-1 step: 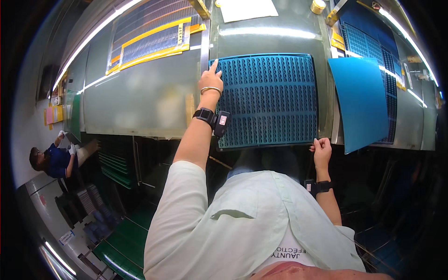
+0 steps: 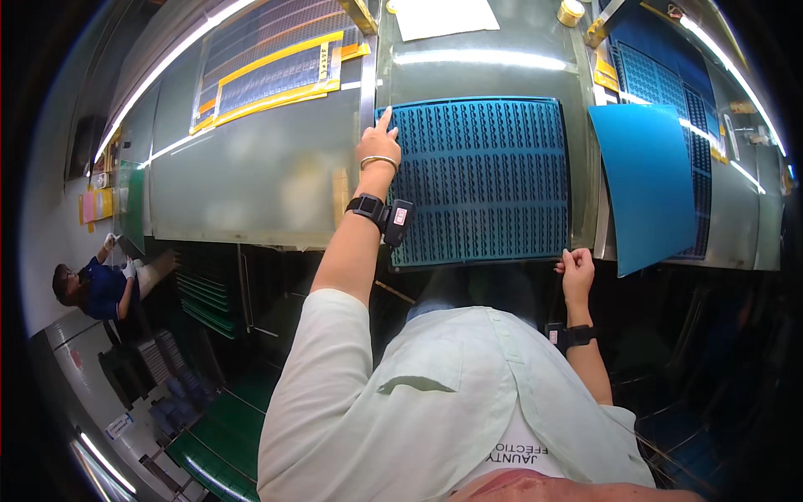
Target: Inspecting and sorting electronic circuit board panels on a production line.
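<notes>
A blue panel (image 2: 481,180) with rows of small dark marks in several bands lies on the grey-green glass tabletop in front of me. A dark margin shows along its right and near edges. My left hand (image 2: 379,146) is at its far left corner, index finger stretched out and resting on the corner, holding nothing. At the near right corner is my right hand (image 2: 576,272), its fingertips pinched together right by the edge. Whether the corner is between those fingertips is hidden.
A plain blue board (image 2: 644,188) leans at the right. Yellow-taped patterned films (image 2: 276,79) lie far left; a white sheet (image 2: 445,17) and tape roll (image 2: 570,12) lie at the back. Green boards (image 2: 205,301) stand in a rack below left. A gloved co-worker (image 2: 99,280) is at far left.
</notes>
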`<action>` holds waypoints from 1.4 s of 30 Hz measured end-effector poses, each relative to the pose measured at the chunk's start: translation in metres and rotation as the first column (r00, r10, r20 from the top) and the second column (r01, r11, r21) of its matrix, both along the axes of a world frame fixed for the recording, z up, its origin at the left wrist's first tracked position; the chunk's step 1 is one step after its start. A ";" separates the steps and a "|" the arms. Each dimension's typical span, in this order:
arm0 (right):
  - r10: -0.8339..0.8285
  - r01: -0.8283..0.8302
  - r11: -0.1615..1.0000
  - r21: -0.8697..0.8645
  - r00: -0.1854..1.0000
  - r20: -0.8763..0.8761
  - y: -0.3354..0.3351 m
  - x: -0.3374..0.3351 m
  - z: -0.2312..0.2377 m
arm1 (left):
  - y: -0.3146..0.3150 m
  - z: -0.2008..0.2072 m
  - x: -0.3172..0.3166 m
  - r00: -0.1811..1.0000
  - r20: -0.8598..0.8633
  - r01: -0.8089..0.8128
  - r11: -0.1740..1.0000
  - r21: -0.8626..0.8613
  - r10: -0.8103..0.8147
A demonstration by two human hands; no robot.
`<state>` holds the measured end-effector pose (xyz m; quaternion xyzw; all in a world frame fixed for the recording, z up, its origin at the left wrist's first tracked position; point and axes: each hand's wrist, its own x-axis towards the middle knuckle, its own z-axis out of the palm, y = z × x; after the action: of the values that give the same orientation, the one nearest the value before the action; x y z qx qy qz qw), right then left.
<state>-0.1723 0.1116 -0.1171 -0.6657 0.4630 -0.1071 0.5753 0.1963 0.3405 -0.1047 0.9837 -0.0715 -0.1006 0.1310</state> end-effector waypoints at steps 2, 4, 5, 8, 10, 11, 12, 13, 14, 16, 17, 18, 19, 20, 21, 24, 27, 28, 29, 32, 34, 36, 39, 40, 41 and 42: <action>0.003 -0.003 1.000 -0.008 1.000 -0.003 0.000 0.001 0.001 | -0.002 0.000 0.001 1.000 0.005 -0.001 1.000 0.010 0.001; 0.003 -0.003 1.000 -0.015 1.000 -0.009 0.001 0.001 0.001 | -0.004 -0.001 0.003 0.999 -0.009 -0.037 0.999 0.030 0.037; 0.002 -0.004 0.999 -0.048 1.000 -0.028 0.002 0.001 0.002 | -0.004 -0.001 0.004 0.999 -0.011 -0.034 0.999 0.030 0.035; 0.022 -0.028 0.993 -0.118 0.998 -0.052 0.003 0.000 0.003 | -0.002 -0.002 0.005 0.999 -0.023 -0.040 0.999 -0.028 0.039; 0.043 -0.051 0.987 -0.152 0.997 -0.059 0.004 -0.001 0.003 | -0.001 -0.002 0.005 0.999 -0.024 -0.028 0.998 -0.065 0.026; 0.040 -0.047 0.988 -0.147 0.998 -0.052 0.004 -0.001 0.003 | 0.000 -0.003 0.006 1.000 -0.019 -0.021 0.997 -0.075 0.020; 0.028 -0.034 0.990 -0.139 0.999 -0.043 0.005 -0.001 0.003 | 0.000 -0.003 0.006 1.000 -0.010 -0.023 0.997 -0.072 0.022; 0.035 -0.041 0.989 -0.140 0.998 -0.047 0.005 -0.001 0.003 | 0.000 -0.003 0.006 1.000 -0.008 -0.014 0.998 -0.060 0.013; 0.029 -0.035 0.989 -0.145 0.999 -0.044 0.005 0.000 0.003 | -0.001 -0.004 0.006 1.000 -0.014 0.002 0.999 -0.052 -0.002; 0.022 -0.028 0.988 -0.151 0.999 -0.042 0.005 0.001 0.003 | -0.002 -0.005 0.007 1.000 -0.010 0.000 1.000 -0.027 -0.001; 0.022 -0.026 0.990 -0.138 0.999 -0.034 0.005 0.001 0.003 | -0.003 -0.005 0.007 1.000 -0.021 0.006 1.000 -0.004 -0.006; 0.002 -0.005 0.992 -0.128 1.000 -0.024 0.005 0.001 0.004 | -0.004 -0.005 0.007 1.000 -0.016 0.005 1.000 -0.006 -0.005; 0.020 -0.023 0.992 -0.126 0.999 -0.028 0.005 0.002 0.004 | -0.005 -0.006 0.006 1.000 -0.008 0.012 1.000 0.022 -0.012; 0.014 -0.017 0.995 -0.103 0.999 -0.030 0.005 0.002 0.005 | -0.005 -0.006 0.006 1.000 -0.012 0.027 0.999 0.043 -0.027; 0.003 -0.005 0.997 -0.078 1.000 -0.019 0.005 0.001 0.005 | -0.006 -0.006 0.005 1.000 -0.004 0.023 0.999 0.049 -0.023; -0.011 0.010 0.999 -0.045 1.000 -0.021 0.005 0.002 0.005 | -0.007 -0.006 0.004 0.999 -0.006 0.036 0.992 0.117 -0.036; -0.046 0.045 0.999 -0.021 0.999 -0.011 0.005 0.004 0.004 | -0.007 -0.005 0.004 0.997 -0.014 0.074 0.979 0.189 -0.072; -0.019 0.019 0.999 -0.033 1.000 0.014 0.005 0.004 0.003 | -0.007 -0.006 0.004 0.998 -0.006 0.066 0.977 0.202 -0.066; -0.017 0.016 0.998 -0.066 1.000 -0.005 0.006 0.004 0.002 | -0.006 -0.006 0.005 0.997 0.004 0.075 0.969 0.236 -0.078; -0.055 0.057 0.995 -0.079 0.998 0.027 0.006 0.002 -0.002 | -0.004 -0.010 0.006 0.996 0.001 0.091 0.981 0.169 -0.092; -0.032 0.033 0.998 -0.060 0.999 0.012 0.004 0.001 -0.005 | -0.004 -0.013 0.007 0.992 0.050 0.110 0.985 0.135 -0.118; -0.061 0.060 0.997 0.041 0.998 0.022 0.003 0.000 -0.007 | -0.004 -0.015 0.008 0.992 0.056 0.105 0.981 0.160 -0.116; -0.047 0.046 0.999 0.016 0.997 0.060 0.000 0.001 -0.005 | -0.006 -0.013 0.008 0.990 0.061 0.115 0.976 0.186 -0.128; -0.049 0.047 0.998 0.032 0.998 0.050 0.001 0.002 -0.003 | -0.007 -0.011 0.008 0.991 0.035 0.122 0.973 0.195 -0.131; -0.077 0.075 0.996 0.054 0.997 0.030 0.001 0.002 0.001 | -0.008 -0.010 0.007 0.991 0.023 0.122 0.970 0.209 -0.129; -0.057 0.055 0.997 0.050 0.998 0.036 0.002 0.003 0.005 | -0.009 -0.009 0.006 0.989 0.048 0.131 0.972 0.196 -0.143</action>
<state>-0.1694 0.1131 -0.1118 -0.6359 0.4732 -0.1241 0.5969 0.2024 0.3317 -0.1136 0.9871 -0.1333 -0.0853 0.0256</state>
